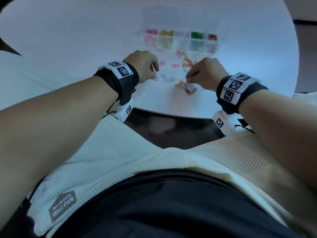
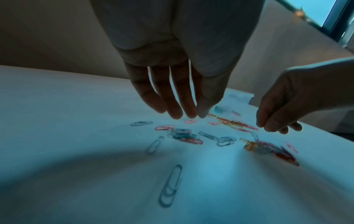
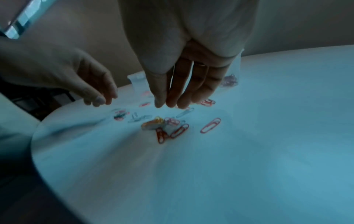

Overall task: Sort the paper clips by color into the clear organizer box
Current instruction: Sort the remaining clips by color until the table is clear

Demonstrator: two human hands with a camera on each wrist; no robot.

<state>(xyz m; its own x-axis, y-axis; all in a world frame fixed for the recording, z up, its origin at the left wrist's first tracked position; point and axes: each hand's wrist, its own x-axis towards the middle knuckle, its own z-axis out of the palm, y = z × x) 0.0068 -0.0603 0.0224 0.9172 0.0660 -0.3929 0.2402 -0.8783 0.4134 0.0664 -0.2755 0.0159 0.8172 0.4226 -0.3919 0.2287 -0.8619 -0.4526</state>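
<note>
The clear organizer box (image 1: 173,41) stands at the back of the white round table (image 1: 85,40), with pink clips (image 1: 151,31), yellow clips (image 1: 166,33), green clips (image 1: 197,34) and red clips (image 1: 212,37) in separate compartments. Loose mixed clips (image 1: 187,63) lie scattered in front of it, between my hands. My left hand (image 2: 193,116) hovers fingers-down over a pink and grey cluster (image 2: 182,133). My right hand (image 3: 166,105) hangs fingers-down above an orange, pink and red heap (image 3: 164,125). Each hand's fingertips are drawn close together, and I see nothing between them.
A pale clip (image 2: 170,186) lies alone near the table's front edge, close to my left wrist. The table edge (image 1: 171,113) curves just under both wrists, with dark floor below. The table's left and right sides hold no objects.
</note>
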